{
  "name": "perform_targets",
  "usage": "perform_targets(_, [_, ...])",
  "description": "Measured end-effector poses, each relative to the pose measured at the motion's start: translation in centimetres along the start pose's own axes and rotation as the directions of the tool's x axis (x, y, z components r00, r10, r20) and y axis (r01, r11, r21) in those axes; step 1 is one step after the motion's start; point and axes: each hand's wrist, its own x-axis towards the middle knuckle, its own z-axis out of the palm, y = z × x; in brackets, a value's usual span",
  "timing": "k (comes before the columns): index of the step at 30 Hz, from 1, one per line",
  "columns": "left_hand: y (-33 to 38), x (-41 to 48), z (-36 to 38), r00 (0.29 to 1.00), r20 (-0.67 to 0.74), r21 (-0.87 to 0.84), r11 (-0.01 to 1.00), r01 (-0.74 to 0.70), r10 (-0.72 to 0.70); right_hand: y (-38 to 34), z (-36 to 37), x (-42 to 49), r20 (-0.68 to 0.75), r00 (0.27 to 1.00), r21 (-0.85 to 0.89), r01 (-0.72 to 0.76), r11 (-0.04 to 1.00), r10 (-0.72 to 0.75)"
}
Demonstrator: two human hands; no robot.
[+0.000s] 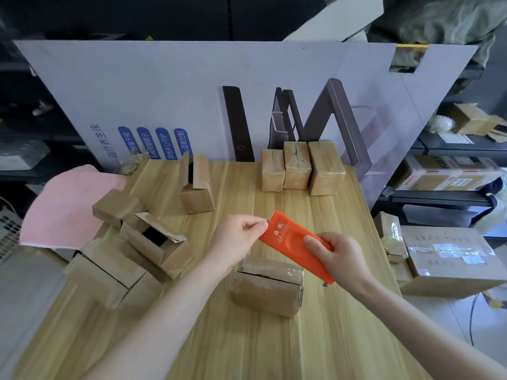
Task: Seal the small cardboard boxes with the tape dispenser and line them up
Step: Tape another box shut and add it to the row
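On the light wooden table [343,325], two open-flapped brown cardboard boxes [162,242] show dark insides; three taped brown boxes [297,165] stand together at the far edge. Above a small tape-topped cardboard box [266,292], the right hand [340,256] grips a flat orange plastic tape dispenser [288,237]; the left hand [238,237] pinches its tip.

Left hand [238,237], right hand [339,255]; fingers curled

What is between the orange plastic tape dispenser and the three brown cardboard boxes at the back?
Nothing: in the head view only bare wooden table lies between the orange plastic tape dispenser and the three brown cardboard boxes.
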Motion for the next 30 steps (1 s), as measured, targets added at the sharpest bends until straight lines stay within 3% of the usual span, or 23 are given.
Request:
perform_targets(3, [0.1,-0.3,-0.1,0.994,0.046,-0.137,0.985,0.101,-0.096,0.1,0.0,-0.4,0.008,1.000,0.014,0.005,1.000,-0.005])
perform_targets(8, [-0.3,-0.4,-0.1,0.971,0.134,-0.224,0.948,0.226,-0.199,-0.2,0.0,-0.9,0.066,0.998,0.058,0.007,0.998,-0.011])
perform_targets(11, [-0.2,0.0,-0.4,0.954,0.074,-0.386,0.873,0.297,-0.291,-0.6,-0.2,-0.9,0.054,0.998,0.059,0.013,0.998,-0.016])
perform_targets(17, [-0.3,2.4,-0.4,0.891,-0.125,-0.361,0.857,0.369,-0.436,-2.6,0.3,0.0,0.087,0.996,-0.124,0.038,0.992,-0.027])
perform_targets(23, [-2.6,3.4,-1.6,0.881,-0.230,-0.294,0.893,0.341,-0.412,-2.4,-1.3,0.6,0.151,0.987,-0.253,-0.012,0.967,0.052])
perform_targets(27, [-6.7,3.3,-6.4,0.790,-0.376,-0.280,0.872,0.402,-0.484,1.1,-6.2,0.0,0.122,0.983,-0.365,-0.087,0.927,0.140])
perform_targets(30, [-9.8,2.7,-7.8,0.739,-0.401,-0.287,0.841,0.459,-0.541,3.7,-9.0,-0.7,0.122,0.968,-0.410,-0.151,0.899,0.218])
